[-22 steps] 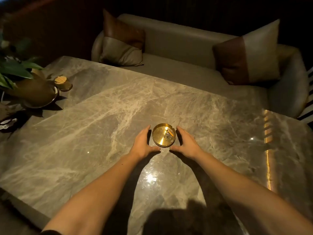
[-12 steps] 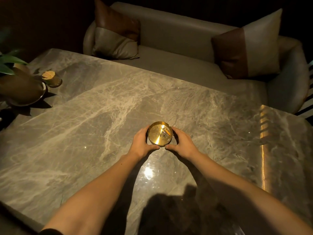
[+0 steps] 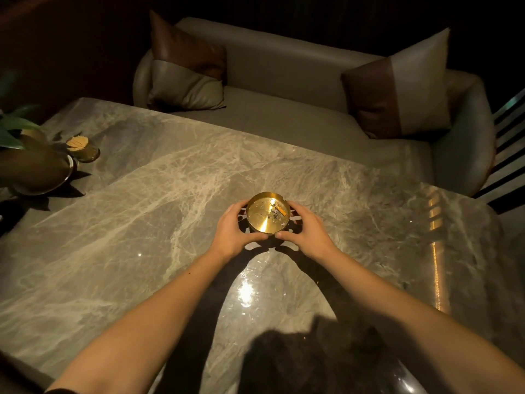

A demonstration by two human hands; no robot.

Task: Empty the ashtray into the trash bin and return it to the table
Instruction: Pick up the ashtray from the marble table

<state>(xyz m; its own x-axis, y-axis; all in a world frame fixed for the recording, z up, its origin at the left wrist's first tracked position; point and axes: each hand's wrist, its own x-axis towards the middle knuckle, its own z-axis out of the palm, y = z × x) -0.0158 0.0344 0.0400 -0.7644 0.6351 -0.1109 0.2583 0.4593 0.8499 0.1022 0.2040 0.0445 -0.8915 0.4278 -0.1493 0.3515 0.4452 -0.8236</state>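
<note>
A round brass ashtray [image 3: 262, 216] with ash and an orange cigarette butt inside is at the middle of the grey marble table [image 3: 142, 223]. My left hand [image 3: 231, 228] grips its left side and my right hand [image 3: 308, 230] grips its right side, thumbs meeting at the near rim. Shadows under the hands suggest the ashtray is raised slightly off the table. No trash bin is in view.
A potted plant on a dish [image 3: 34, 169] and a toothpick holder [image 3: 81, 146] stand at the table's left edge. A grey sofa [image 3: 284, 89] with two cushions runs behind the table. A dark slatted chair [image 3: 508, 143] is at the far right.
My hands moved from beside the ashtray to closing around it on both sides. The ashtray now appears lifted a little above the marble.
</note>
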